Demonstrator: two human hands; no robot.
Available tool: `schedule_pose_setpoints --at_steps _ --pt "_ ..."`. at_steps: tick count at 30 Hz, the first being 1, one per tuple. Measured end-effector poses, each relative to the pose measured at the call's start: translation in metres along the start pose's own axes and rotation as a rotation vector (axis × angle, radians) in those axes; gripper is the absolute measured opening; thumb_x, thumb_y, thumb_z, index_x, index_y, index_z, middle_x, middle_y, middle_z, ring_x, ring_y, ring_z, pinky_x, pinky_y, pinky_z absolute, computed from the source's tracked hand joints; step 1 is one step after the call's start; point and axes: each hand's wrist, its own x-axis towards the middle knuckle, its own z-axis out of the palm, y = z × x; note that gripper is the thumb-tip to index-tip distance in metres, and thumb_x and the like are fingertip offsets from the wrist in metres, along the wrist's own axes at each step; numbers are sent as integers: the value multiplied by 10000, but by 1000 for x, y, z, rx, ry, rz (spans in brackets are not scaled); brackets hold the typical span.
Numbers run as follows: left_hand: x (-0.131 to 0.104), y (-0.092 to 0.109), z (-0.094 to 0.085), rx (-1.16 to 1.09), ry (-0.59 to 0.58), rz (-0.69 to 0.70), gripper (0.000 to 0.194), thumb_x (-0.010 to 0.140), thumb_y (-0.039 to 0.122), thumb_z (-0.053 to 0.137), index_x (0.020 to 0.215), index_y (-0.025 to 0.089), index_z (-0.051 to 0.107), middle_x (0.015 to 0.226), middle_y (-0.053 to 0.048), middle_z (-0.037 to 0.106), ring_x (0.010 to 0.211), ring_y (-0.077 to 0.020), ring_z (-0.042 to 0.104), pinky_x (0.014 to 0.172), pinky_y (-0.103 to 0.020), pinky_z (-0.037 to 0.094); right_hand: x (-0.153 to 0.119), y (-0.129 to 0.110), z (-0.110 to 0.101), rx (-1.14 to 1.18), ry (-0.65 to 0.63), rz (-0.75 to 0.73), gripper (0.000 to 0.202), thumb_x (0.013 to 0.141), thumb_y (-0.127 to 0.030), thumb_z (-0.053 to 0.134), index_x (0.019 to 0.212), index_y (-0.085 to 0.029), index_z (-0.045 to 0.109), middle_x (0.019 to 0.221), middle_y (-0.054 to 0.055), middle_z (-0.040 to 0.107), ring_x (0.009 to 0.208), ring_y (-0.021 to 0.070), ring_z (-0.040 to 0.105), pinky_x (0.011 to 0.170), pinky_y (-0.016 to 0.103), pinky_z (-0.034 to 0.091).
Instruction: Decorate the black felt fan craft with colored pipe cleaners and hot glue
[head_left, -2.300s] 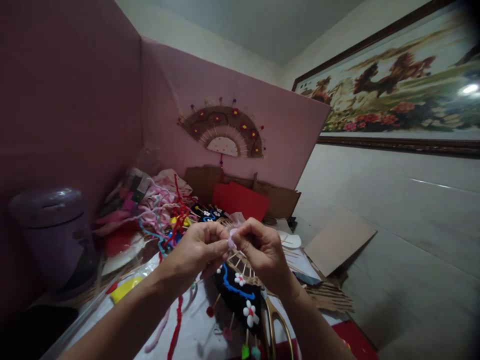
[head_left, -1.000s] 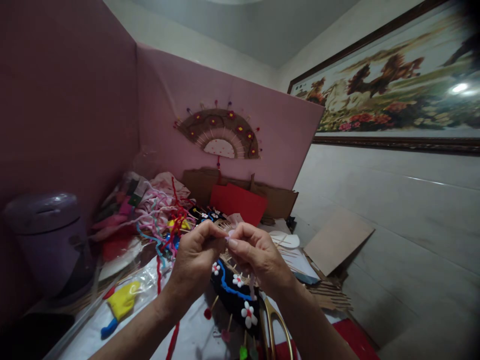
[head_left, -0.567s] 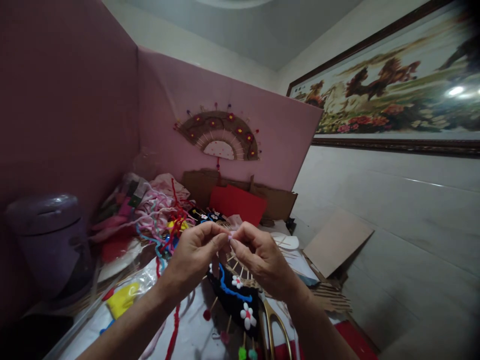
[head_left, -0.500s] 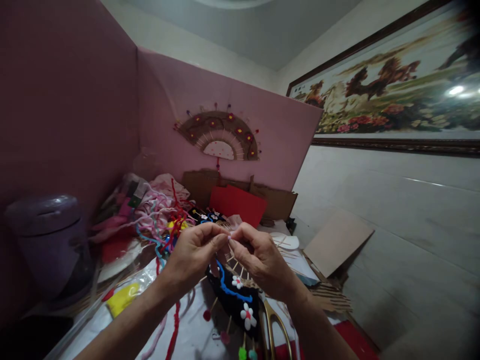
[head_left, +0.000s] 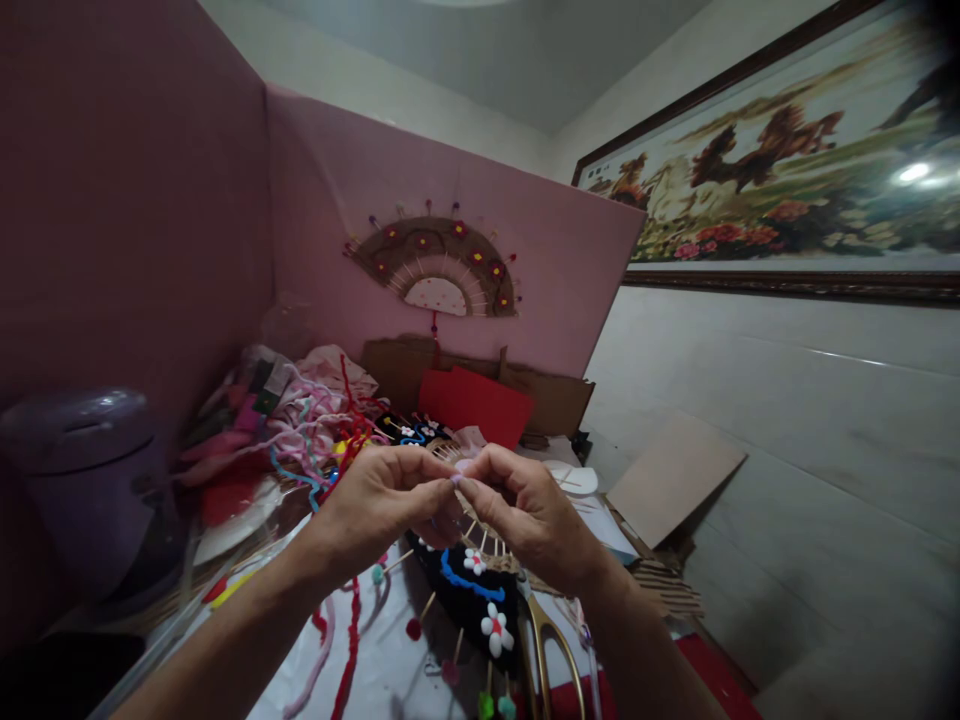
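My left hand [head_left: 397, 500] and my right hand [head_left: 521, 505] meet at the fingertips in mid-view. Both pinch a small lilac lump [head_left: 457, 480] that looks like soft modelling clay. Below them lies a black craft fan [head_left: 450, 590] with white and red flowers, a wavy blue strip and sticks tipped with coloured balls. My hands cover part of its ribbed inner arc. Gold-handled scissors [head_left: 553, 650] rest at its right edge, near my right forearm.
Pipe cleaners and pink cloth [head_left: 322, 385] are heaped at the left, beside a lilac bin [head_left: 90, 490]. Red card [head_left: 476, 405] and brown cardboard [head_left: 555, 400] lean at the back. A finished brown fan [head_left: 442, 245] hangs on the pink panel. White cut-outs [head_left: 577, 480] lie right.
My left hand and forearm have shifted slightly, and the lilac lump shows a little more between the fingertips. Both hands keep their pinch. The view has shifted slightly.
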Motion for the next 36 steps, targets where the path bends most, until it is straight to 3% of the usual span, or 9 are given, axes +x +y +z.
schedule_pose_setpoints --at_steps 11,19,29,36 --pt "-1 -2 6 -118 48 78 256 612 325 794 682 104 684 588 -66 714 504 -163 669 502 -241 551 -3 -1 10 41 60 8 177 930 -302 438 800 -188 473 679 -36 468 593 94 411 559 227 350" --pt "-1 0 -5 -101 -80 16 204 683 303 757 753 114 729 656 -99 742 562 -181 698 549 -261 572 -3 -4 0 1 -14 -74 111 903 -220 472 801 -190 502 726 -26 483 642 98 425 592 227 364" --pt "-3 -3 1 -155 -19 74 186 658 273 776 741 116 724 636 -79 735 549 -179 695 541 -261 582 -2 -2 3 92 1 -15 180 925 -293 454 785 -186 488 734 -15 511 666 105 473 607 237 393" --pt "-3 -3 16 -192 100 117 203 599 256 797 698 108 700 565 -45 709 470 -141 652 482 -224 554 -2 -3 4 36 49 -19 152 917 -266 451 789 -187 467 701 -29 490 620 92 440 570 224 363"
